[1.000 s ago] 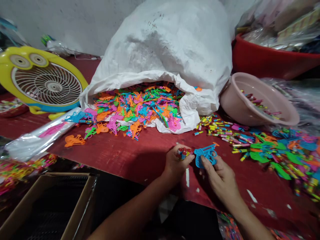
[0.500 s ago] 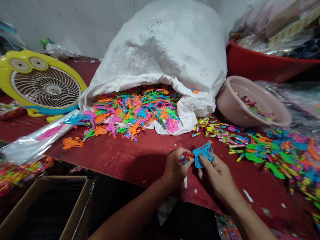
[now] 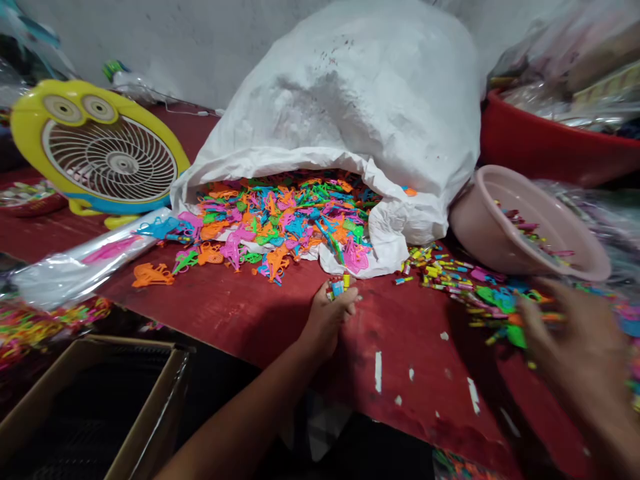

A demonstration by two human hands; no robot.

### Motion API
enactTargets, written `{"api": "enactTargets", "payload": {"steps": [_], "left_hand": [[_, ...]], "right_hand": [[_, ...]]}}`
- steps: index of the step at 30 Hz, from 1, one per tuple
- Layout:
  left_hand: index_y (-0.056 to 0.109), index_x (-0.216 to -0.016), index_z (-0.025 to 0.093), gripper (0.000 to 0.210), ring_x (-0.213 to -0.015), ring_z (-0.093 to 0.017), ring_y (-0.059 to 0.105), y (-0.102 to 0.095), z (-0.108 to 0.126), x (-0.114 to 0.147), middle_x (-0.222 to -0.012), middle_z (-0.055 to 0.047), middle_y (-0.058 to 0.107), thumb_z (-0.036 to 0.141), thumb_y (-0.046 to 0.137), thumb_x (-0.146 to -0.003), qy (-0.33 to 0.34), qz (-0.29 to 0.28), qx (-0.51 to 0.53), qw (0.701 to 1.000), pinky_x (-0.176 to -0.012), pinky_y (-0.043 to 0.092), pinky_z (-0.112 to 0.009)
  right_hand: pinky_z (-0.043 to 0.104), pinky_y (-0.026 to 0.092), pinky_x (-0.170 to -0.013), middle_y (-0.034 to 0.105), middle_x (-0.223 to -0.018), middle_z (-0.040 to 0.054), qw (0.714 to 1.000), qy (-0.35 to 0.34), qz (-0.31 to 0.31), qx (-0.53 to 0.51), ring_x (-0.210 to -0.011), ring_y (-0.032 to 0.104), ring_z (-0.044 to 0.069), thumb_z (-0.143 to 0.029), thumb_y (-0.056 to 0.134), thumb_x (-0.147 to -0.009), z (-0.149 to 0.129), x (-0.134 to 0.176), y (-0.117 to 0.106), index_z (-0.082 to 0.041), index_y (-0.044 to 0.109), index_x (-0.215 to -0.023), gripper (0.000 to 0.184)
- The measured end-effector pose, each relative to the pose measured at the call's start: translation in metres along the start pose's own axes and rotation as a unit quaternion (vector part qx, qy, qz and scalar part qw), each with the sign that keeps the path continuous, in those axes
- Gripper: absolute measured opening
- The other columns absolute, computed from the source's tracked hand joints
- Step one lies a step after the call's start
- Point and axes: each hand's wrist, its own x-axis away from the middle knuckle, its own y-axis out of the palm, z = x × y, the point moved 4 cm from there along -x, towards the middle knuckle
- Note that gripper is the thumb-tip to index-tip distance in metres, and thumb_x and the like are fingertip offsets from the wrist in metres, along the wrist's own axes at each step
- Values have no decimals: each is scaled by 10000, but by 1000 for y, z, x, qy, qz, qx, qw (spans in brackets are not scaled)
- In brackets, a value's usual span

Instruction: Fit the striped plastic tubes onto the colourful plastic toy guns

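Note:
My left hand (image 3: 325, 319) is closed around several small printed tubes (image 3: 338, 287), with blue, yellow and red ends showing above the fingers. It is over the red table, in front of the white sack's mouth. At the right, my right hand (image 3: 580, 340) is smeared by motion above a pile of toy pistols (image 3: 505, 300) and small tubes. Its thumb and fingers reach toward the pile, but whether anything is between them does not show. Many loose tubes (image 3: 440, 270) lie on the table just left of that hand.
A large white sack (image 3: 350, 87) spills colourful plastic toy pistols (image 3: 280, 227) onto the red table (image 3: 240, 307). Behind the right-hand pile stand a pink basin (image 3: 480, 220) and a red tub (image 3: 555, 147). At left are a yellow fan (image 3: 30, 127), clear plastic bags (image 3: 75, 267) and a cardboard box (image 3: 135, 427).
My right hand has moved right, away from my left hand, to the pile. The blue toy pistol it held no longer shows between my hands. My left hand still grips tubes. The view has shifted slightly.

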Motion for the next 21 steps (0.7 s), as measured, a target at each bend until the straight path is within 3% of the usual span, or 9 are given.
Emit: {"api": "enactTargets", "payload": {"steps": [1,3,5,7,9,11,14,21], "left_hand": [[591,-955,130,354,-524,-70,451,0,0,0,-636,26,575,369,749,-747,5,6,-5,1000,-504,307,-190],[599,-928,119,343,-534,-74,474,0,0,2,-671,0,609,367,746,-742,14,12,-21,1000,-511,326,-194],[601,-943,118,341,-538,-76,487,1,1,4,-699,-12,630,356,739,-742,22,11,-33,999,-512,336,-198],[581,-981,128,345,-532,-80,495,2,3,5,-691,-4,633,337,724,-747,31,9,-41,999,-515,351,-200],[539,-1055,147,389,-515,-84,503,2,4,6,-682,12,632,316,711,-750,37,8,-38,999,-508,358,-199],[507,-1081,161,424,-501,-86,510,2,4,6,-683,19,634,317,713,-744,39,2,-29,999,-492,352,-197],[535,-977,156,381,-502,-86,514,1,3,5,-690,2,639,360,735,-725,40,7,-20,999,-482,347,-197],[608,-867,122,302,-499,-82,483,-4,0,3,-645,-13,629,382,712,-754,48,25,-42,998,-498,346,-205]], "right_hand": [[436,419,-811,646,-1132,142,998,-28,-44,35,-1002,584,296,-428,643,-867,-20,0,30,-297,662,-1107,274],[383,444,-782,689,-1043,109,992,-56,-115,-10,-915,624,256,-428,568,-901,-53,-5,91,-241,687,-1025,254],[344,439,-757,700,-961,89,987,-58,-149,-32,-852,623,229,-422,555,-888,-74,-14,143,-209,697,-945,263],[315,412,-703,693,-832,71,988,-7,-152,-22,-764,599,211,-405,612,-826,-80,-24,181,-200,696,-822,221],[297,374,-645,650,-687,46,988,32,-147,-21,-673,557,190,-351,665,-754,-79,-31,206,-198,669,-705,161],[282,347,-600,596,-594,16,987,43,-149,-46,-600,513,164,-295,674,-709,-75,-32,220,-195,644,-646,122],[262,355,-564,583,-588,-8,980,53,-154,-114,-565,495,139,-322,652,-720,-66,-27,222,-184,644,-676,145],[235,383,-490,578,-643,-18,958,118,-107,-237,-518,480,111,-504,692,-731,-51,-5,172,-171,622,-805,348]]}}
